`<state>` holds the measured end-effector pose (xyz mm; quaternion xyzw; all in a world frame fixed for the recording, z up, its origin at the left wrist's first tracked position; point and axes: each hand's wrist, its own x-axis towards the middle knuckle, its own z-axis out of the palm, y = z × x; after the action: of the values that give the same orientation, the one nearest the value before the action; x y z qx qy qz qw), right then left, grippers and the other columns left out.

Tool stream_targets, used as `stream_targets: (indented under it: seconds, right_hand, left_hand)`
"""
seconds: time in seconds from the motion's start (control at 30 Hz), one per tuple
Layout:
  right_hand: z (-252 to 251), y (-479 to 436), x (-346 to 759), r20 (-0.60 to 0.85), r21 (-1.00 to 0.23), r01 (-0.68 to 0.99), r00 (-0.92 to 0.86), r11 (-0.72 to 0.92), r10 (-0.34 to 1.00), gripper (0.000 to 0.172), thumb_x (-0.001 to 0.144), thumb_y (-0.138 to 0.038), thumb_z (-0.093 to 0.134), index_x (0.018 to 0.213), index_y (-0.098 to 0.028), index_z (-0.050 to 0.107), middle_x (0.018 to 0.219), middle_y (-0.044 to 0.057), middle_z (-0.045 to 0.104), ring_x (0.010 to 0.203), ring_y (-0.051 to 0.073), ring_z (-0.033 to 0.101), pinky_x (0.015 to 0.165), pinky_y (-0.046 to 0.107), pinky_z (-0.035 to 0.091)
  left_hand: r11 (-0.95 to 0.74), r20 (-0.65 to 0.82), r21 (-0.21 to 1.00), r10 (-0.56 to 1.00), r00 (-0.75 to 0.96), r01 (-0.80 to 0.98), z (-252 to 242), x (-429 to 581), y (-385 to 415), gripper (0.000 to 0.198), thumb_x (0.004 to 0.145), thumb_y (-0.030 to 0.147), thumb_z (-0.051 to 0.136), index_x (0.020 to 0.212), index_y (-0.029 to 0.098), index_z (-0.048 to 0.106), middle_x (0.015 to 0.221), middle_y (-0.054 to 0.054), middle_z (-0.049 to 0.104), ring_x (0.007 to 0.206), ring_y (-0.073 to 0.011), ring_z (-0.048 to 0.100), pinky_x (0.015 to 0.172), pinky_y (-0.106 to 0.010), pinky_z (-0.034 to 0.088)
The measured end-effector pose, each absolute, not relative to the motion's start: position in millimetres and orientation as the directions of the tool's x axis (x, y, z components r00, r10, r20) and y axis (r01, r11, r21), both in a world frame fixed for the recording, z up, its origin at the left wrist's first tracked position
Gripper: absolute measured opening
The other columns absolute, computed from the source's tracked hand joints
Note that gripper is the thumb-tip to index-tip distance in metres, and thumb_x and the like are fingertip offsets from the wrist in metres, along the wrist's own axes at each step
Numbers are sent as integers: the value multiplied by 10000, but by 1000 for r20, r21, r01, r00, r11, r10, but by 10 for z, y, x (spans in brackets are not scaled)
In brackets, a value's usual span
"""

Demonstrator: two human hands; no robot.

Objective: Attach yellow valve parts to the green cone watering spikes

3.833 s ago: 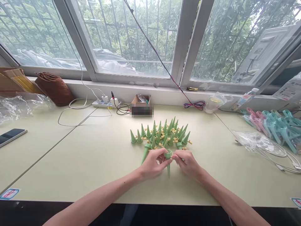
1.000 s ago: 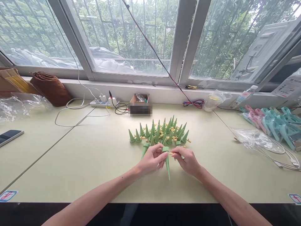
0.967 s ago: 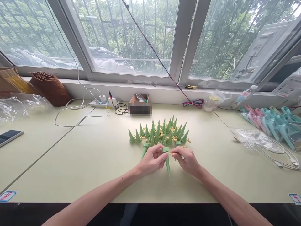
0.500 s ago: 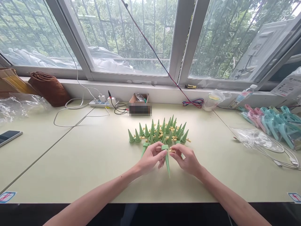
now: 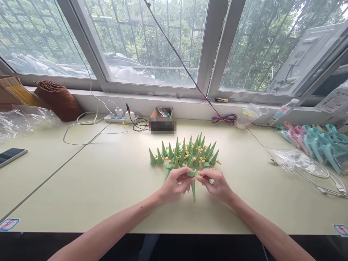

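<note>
My left hand [image 5: 178, 183] is closed on a green plastic watering spike [image 5: 193, 192], its ribbed round collar up and its point down toward me. Pinched in my right hand [image 5: 216, 182] is a small yellowish valve [image 5: 199, 175], held against the spike's side just under the collar; my fingers partly hide it. Beyond my hands stand several green spikes [image 5: 152, 157], points up, with yellowish valves [image 5: 218, 162] on or among them. Another spike [image 5: 168, 171] lies just past my left hand, collar toward the group.
A phone [image 5: 12, 156] lies at the left. At the back are a power strip [image 5: 114, 119] with cables and a small cardboard box [image 5: 163, 113]. On the right are clear plastic bags [image 5: 296, 159], a white cable [image 5: 326, 181] and pastel clips [image 5: 318, 141].
The spike's collar has tipped so its open top shows more. My right hand has brought the valve slightly left, against the spike. The camera view has shifted a little.
</note>
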<state>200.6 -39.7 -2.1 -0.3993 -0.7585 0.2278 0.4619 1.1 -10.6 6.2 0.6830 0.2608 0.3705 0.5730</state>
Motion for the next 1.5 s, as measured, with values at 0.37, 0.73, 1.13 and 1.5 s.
stream_targets:
  seconds: [0.37, 0.73, 1.13, 1.5]
  right_hand:
    - [-56, -371, 2000, 497, -705, 482, -187, 520, 848, 203, 985, -350, 562, 905, -174, 621, 658, -3, 569, 530, 116, 462, 507, 238, 410]
    - [-111, -372, 2053, 602, -342, 639, -414, 689, 683, 193, 1051, -204, 413, 947, -179, 574, 715, 5, 509, 556, 122, 415, 503, 248, 300]
    - [-104, -378, 2026, 354, -733, 455, -379, 505, 855, 361, 1050, -341, 378, 749, -189, 505, 582, -42, 435, 511, 110, 383, 506, 237, 334]
    - [-20, -405, 2008, 517, -668, 436, -311, 603, 797, 178, 995, -350, 543, 1014, -183, 601, 726, 10, 588, 559, 121, 495, 524, 241, 443]
  left_hand:
    - [-15, 105, 988, 804, 585, -157, 155, 38, -82, 233, 916, 379, 639, 896, 157, 569, 563, 54, 531, 392, -70, 493, 432, -211, 433]
    - [166, -29, 973, 776, 630, -159, 87, 21, -61, 263, 909, 412, 647, 890, 163, 563, 547, 46, 547, 397, -72, 479, 396, -191, 396]
    - [-127, 114, 992, 780, 616, -24, 73, 4, -100, 256, 896, 392, 660, 953, 155, 580, 596, 34, 541, 480, -98, 528, 472, -226, 448]
    - [206, -17, 951, 776, 630, -229, 91, 33, -54, 278, 885, 412, 680, 906, 151, 585, 593, 39, 568, 417, -68, 501, 398, -192, 423]
